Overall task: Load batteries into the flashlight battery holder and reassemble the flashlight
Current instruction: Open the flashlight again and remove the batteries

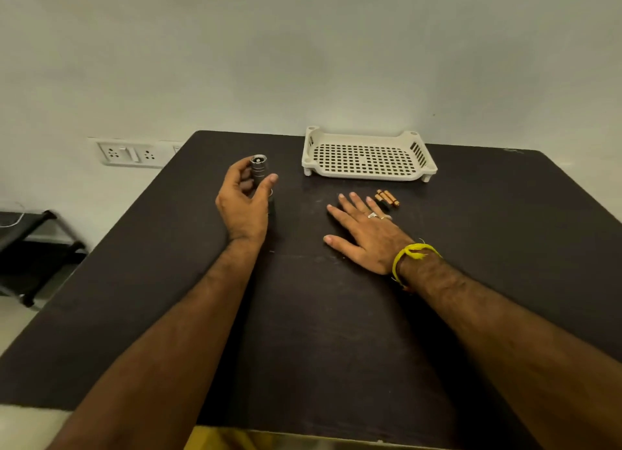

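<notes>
1. the left hand (pixel 243 200) is raised a little above the dark table (pixel 336 331), thumb and fingers curled round a grey ribbed flashlight body (pixel 259 171), which stands nearly upright in the grip with its open end facing up.
2. the thumb tip lies on the right side of the barrel and the other fingers wrap it from the left; the lower part of the flashlight body is hidden behind the palm.
3. a dark part (pixel 271 207) sits just below and right of that hand, against the table; i cannot tell what it is.
4. the right hand (pixel 361 234) lies palm down on the table, fingers straight and slightly spread, thumb out to the left, holding nothing. rings (pixel 375 215) show on two fingers and a yellow thread band (pixel 412 252) circles the wrist.
5. a small cluster of copper-topped batteries (pixel 387 198) lies on the table just beyond the right fingertips, near but apart from them; the exact count is hard to read.
6. a white perforated tray (pixel 368 156) sits at the far edge of the table, beyond the batteries.
7. a wall socket plate (pixel 131 153) is on the wall to the left, and a black stand (pixel 30 241) sits on the floor beside the table.
</notes>
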